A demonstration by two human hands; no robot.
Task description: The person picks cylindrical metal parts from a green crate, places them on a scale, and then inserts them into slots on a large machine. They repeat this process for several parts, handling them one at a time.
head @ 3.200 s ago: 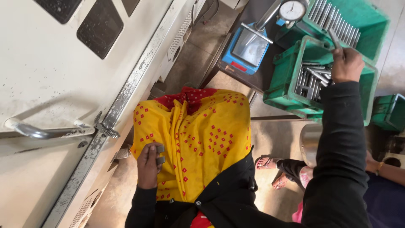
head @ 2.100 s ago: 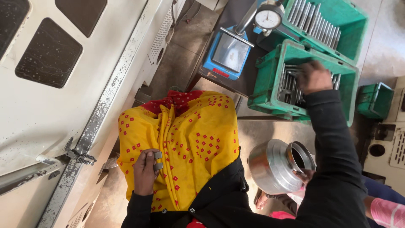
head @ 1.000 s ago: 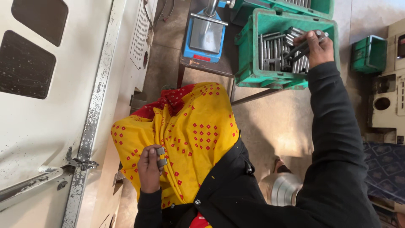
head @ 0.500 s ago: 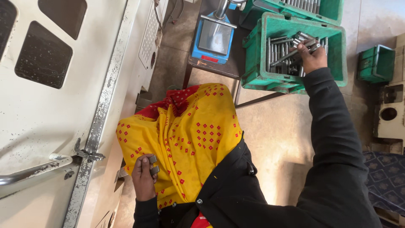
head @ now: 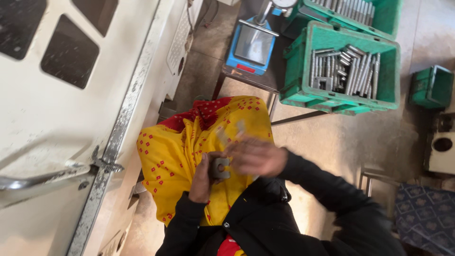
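Note:
My left hand (head: 203, 179) is in front of my chest, over my yellow patterned cloth (head: 180, 151), and grips a small grey metal block (head: 220, 168) with a hole in it. My right hand (head: 256, 155) is motion-blurred right beside that block, fingers curled. A pale blurred metal rod (head: 227, 135) seems to stick out of its fingers. A green crate (head: 294, 71) holding several metal rods (head: 350, 71) sits on a stand ahead to the right.
A second green crate (head: 384, 21) of rods stands behind the first. A blue weighing scale (head: 251, 45) sits left of them. A white machine door (head: 71, 104) with a metal handle (head: 42, 179) fills the left. A small green box (head: 429, 87) is on the floor.
My right hand has left the green crate and come back down to my left hand at my chest. The left hand has turned the metal block up into view.

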